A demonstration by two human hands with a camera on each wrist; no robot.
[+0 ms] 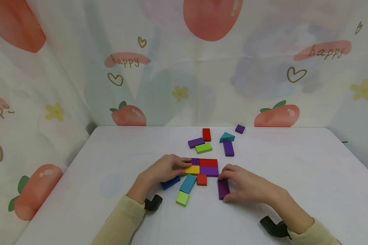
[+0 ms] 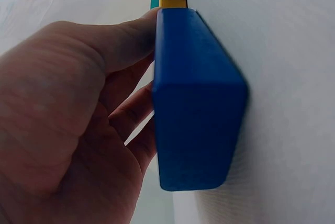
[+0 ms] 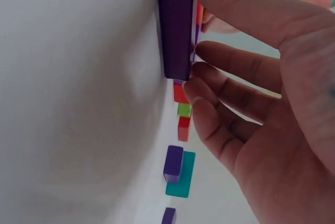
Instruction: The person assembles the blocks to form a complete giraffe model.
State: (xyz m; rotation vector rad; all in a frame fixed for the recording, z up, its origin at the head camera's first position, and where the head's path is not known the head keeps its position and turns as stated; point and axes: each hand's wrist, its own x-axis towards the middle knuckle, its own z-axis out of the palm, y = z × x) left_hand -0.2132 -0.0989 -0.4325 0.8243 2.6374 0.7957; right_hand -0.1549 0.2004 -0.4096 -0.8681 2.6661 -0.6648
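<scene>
In the head view, several coloured wooden blocks lie side by side in two rows: purple (image 1: 195, 161) and red (image 1: 208, 162) behind, yellow (image 1: 192, 169) and purple (image 1: 209, 171) in front. My left hand (image 1: 165, 168) holds the left end of these rows, its fingers covering part of the yellow and rear purple blocks. Beneath its wrist sits a dark blue block (image 2: 201, 124), large in the left wrist view. To the right, my right hand (image 1: 248, 185) pinches a separate dark purple block (image 1: 223, 189) lengthwise between thumb and fingers, just off the rows' front right corner.
Before the rows lie a small red block (image 1: 201, 180), a light blue block (image 1: 188, 184) and a lime block (image 1: 182, 198). Farther back are red (image 1: 206, 134), purple (image 1: 196, 143), lime (image 1: 203, 148) and purple (image 1: 228, 148) blocks, a teal triangle (image 1: 227, 137) and a small purple block (image 1: 240, 129).
</scene>
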